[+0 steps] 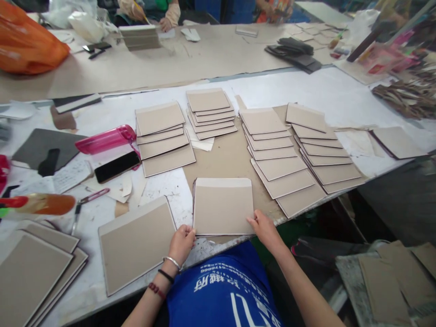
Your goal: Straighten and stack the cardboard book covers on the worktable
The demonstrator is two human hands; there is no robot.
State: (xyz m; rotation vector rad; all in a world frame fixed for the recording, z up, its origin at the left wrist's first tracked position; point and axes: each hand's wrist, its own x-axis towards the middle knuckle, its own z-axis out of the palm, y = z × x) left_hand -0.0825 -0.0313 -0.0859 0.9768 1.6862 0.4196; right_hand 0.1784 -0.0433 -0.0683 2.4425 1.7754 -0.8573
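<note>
A beige rectangular panel with dark edges and a paler strip along its top lies flat at the table's front edge. My left hand pinches its lower left corner, and my right hand grips its right side near the bottom. More dark edges peek out under its left side, so it seems to top a small stack. Left of my left hand rests a larger beige panel, apart from the fingers. To the right, overlapping beige panels fan out in a row close to my right hand.
Beyond my hands stand more overlapping panel stacks. On the left lie a phone, a pink case, an orange-handled tool and larger panels. A co-worker's hand shows across the table. Scraps are heaped far right.
</note>
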